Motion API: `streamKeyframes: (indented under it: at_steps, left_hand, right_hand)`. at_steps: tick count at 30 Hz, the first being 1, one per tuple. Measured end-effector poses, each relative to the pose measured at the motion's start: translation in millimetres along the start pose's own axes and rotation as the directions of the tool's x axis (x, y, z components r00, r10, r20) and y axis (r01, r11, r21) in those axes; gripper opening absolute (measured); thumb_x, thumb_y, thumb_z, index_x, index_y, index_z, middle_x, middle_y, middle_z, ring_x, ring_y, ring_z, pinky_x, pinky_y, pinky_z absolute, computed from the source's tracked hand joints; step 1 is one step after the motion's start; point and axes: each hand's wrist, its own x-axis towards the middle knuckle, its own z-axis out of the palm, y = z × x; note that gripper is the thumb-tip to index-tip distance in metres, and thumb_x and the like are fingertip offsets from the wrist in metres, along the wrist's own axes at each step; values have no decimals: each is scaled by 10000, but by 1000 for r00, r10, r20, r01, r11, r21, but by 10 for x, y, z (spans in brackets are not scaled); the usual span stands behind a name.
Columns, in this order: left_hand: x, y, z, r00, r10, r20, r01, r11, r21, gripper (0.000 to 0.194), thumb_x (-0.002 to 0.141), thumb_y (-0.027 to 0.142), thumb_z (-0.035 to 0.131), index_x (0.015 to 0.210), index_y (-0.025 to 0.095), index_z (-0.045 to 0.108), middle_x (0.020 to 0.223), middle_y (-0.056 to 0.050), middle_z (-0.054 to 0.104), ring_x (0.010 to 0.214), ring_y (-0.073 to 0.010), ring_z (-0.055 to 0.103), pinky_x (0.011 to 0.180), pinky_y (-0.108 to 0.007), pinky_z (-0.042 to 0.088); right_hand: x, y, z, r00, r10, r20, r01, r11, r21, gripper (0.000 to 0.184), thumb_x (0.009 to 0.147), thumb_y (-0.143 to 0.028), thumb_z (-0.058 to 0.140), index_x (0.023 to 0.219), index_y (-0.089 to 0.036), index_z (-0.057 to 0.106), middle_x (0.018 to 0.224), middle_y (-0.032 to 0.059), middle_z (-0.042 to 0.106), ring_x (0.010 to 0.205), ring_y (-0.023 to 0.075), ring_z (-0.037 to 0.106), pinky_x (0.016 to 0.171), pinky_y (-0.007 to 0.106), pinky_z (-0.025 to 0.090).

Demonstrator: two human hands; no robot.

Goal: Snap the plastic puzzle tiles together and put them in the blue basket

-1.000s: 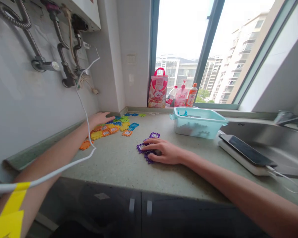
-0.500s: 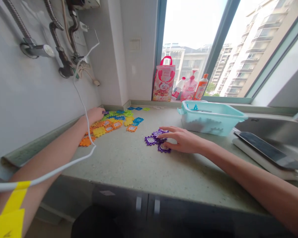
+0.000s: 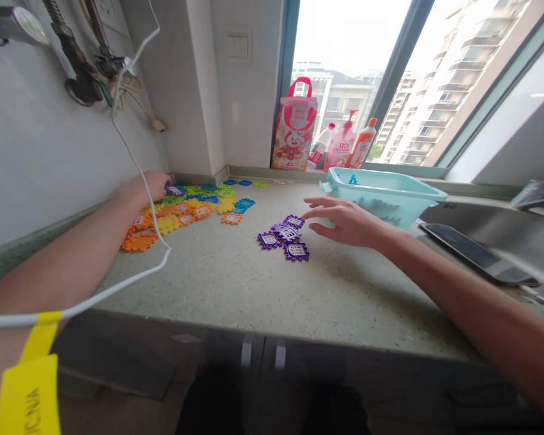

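My left hand (image 3: pixel 147 187) reaches to the far left of the counter. Its fingers, partly hidden, are closed on a purple interlocking puzzle tile (image 3: pixel 174 190) beside the heap. Under and around it lie green tiles (image 3: pixel 198 193), blue tiles (image 3: pixel 245 206), yellow tiles (image 3: pixel 167 225) and orange tiles (image 3: pixel 139 242), some overlapping. Several purple tiles with white window inserts (image 3: pixel 286 232) form a small cluster mid-counter. Just right of that cluster, my right hand (image 3: pixel 340 220) hovers with fingers apart, holding nothing.
A light-teal plastic basin (image 3: pixel 390 196) with tiles inside stands behind my right hand. A phone (image 3: pixel 478 254) lies by the sink (image 3: pixel 503 217) on the right. A white cable (image 3: pixel 138 275) crosses in front of my left arm. Bottles (image 3: pixel 342 145) and a pink bag (image 3: pixel 295 133) line the windowsill.
My right hand has drawn off the purple cluster to the right, uncovering its tiles. The purple tile at my left hand now shows more of its face. The view has tilted down.
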Motion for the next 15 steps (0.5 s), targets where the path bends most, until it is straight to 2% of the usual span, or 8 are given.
streamKeyframes:
  at_steps: [4,6,8,11,13,15]
  left_hand:
    - [-68,156,-175,995,-99,-13,100,990,96,184,992,265,659,1071,159,787,767,56,713,762,-142,538,1033,-329,547]
    - [-104,323,-288,995,-94,-46,98,989,106,258,1030,264,605,1167,142,788,915,38,778,876,-153,606,1090,-349,533]
    - [-144,556,-402,990,-55,-128,68,993,98,306,1049,237,566,1240,120,774,1080,6,810,996,-174,657,1132,-384,523]
    - [-214,1008,-523,959,83,-273,-80,997,22,372,1060,166,510,1369,116,710,1263,-12,801,1095,-156,699,1147,-370,525]
    - [-273,1346,-539,932,229,-279,-253,966,-51,388,1059,155,498,1404,137,676,1301,-1,796,1126,-119,713,1143,-320,523]
    - [-338,1668,-507,907,345,-241,-389,906,-168,403,1056,170,492,1424,155,654,1298,-20,806,1043,-105,742,1025,-266,573]
  right_hand:
    - [3,2,-13,1000,-9,1,9,1000,-13,300,1052,-357,627,1265,-306,832,1563,66,673,1335,292,717,1177,548,575]
    - [7,-8,1,1000,-21,5,21,1000,-17,313,1060,-364,616,1276,-285,828,1556,85,678,1333,294,719,1175,543,575]
    - [12,-17,26,1000,-23,5,23,1000,-4,327,1062,-365,611,1292,-269,823,1551,101,681,1327,300,723,1175,549,571]
    - [20,-30,56,1000,-11,2,11,1000,25,326,1050,-355,629,1297,-272,823,1545,107,686,1319,311,727,1169,560,570]
    - [25,-39,56,1000,-6,5,6,1000,22,324,1047,-356,634,1296,-277,825,1541,100,690,1307,308,734,1159,551,576]
    - [29,-48,44,1000,-7,12,7,1000,2,328,1054,-362,626,1305,-281,822,1533,86,698,1298,295,739,1153,529,582]
